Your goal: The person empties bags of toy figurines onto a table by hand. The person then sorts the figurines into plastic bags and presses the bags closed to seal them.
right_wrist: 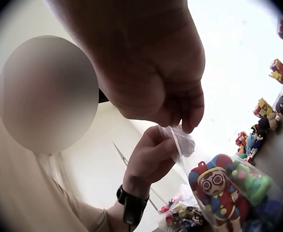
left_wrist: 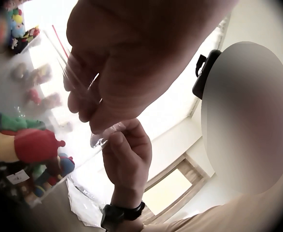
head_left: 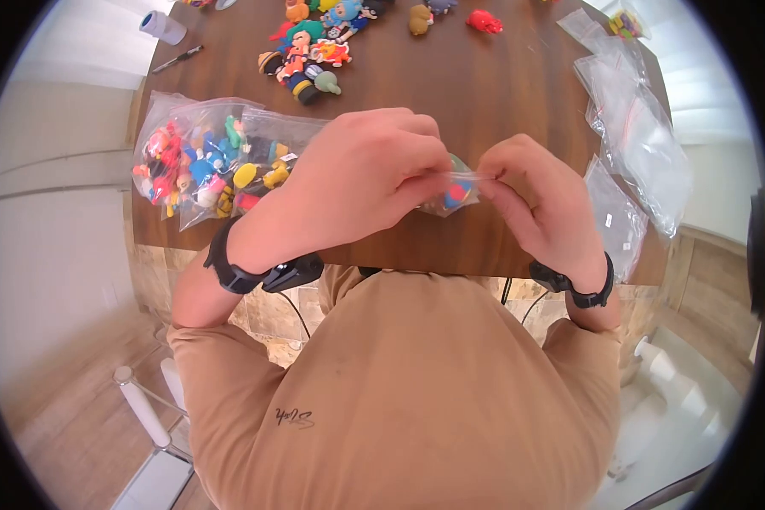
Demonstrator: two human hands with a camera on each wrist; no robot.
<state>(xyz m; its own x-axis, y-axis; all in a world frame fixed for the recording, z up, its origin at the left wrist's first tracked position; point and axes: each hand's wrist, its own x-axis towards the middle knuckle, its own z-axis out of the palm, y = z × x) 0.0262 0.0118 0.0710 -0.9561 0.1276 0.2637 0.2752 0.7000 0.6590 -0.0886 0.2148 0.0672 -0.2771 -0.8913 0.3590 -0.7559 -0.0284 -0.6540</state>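
Observation:
Between both hands hangs a clear plastic zip bag, its top edge stretched from one set of fingers to the other. My left hand pinches one end of that edge, and my right hand pinches the other with thumb and fingertips. Inside, a jester-like rubber figure in red and blue shows in the right wrist view, beside a green figure. From the left wrist, a red and tan figure shows through the plastic. In the head view the left hand hides part of the bag.
Filled bags of small figures lie on the table's left, by my left forearm. Loose rubber figures are heaped at the back, with a red one apart. Flat clear bags line the right edge. A pen and white bottle are back left.

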